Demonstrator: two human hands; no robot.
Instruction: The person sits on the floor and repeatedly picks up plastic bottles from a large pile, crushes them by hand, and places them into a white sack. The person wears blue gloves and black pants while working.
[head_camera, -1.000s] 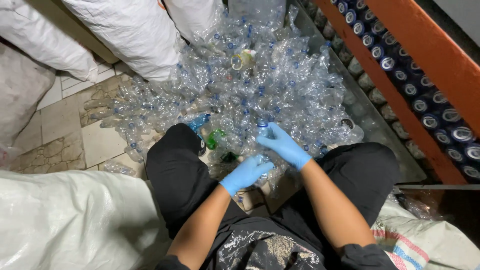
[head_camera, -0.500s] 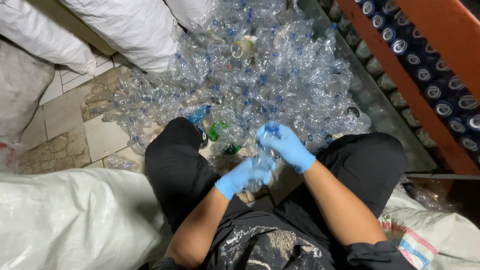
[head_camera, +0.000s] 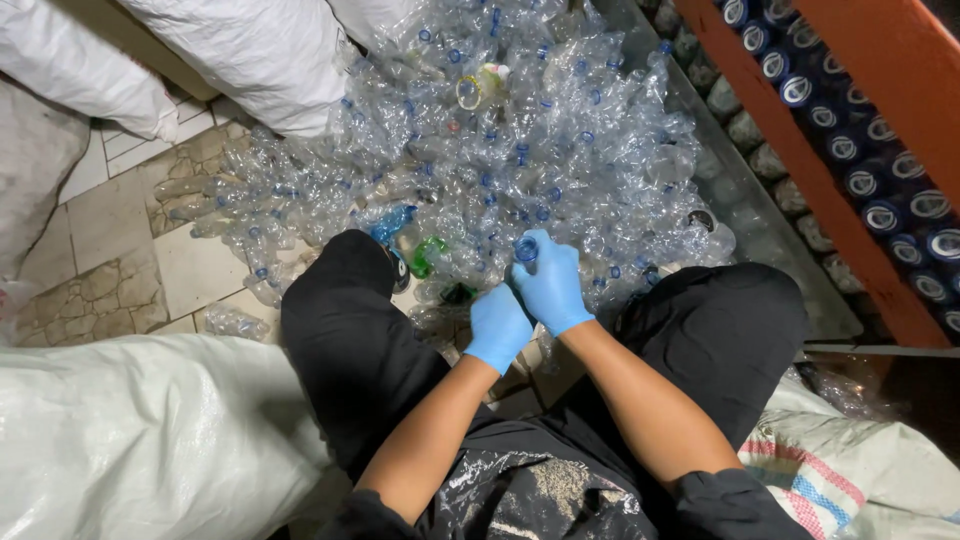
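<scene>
Both hands now drawing closer together than second ago, bottle coming up between them.

- White sacks: four showing, largest (head_camera: 150, 440) lying at person's left.
- Heap of crushed clear bottles (head_camera: 520, 130): too many to count, spreading over tiled floor (head_camera: 110, 230).
- Gloved hands: two. Right hand (head_camera: 552, 285) closing round clear bottle with blue cap (head_camera: 526, 248); left hand (head_camera: 498, 326) gripping its lower end.
- Green bottle (head_camera: 428, 255): one, lying near left knee.

Step, by judgement: working at cap; next calling for twisting grip.
</scene>
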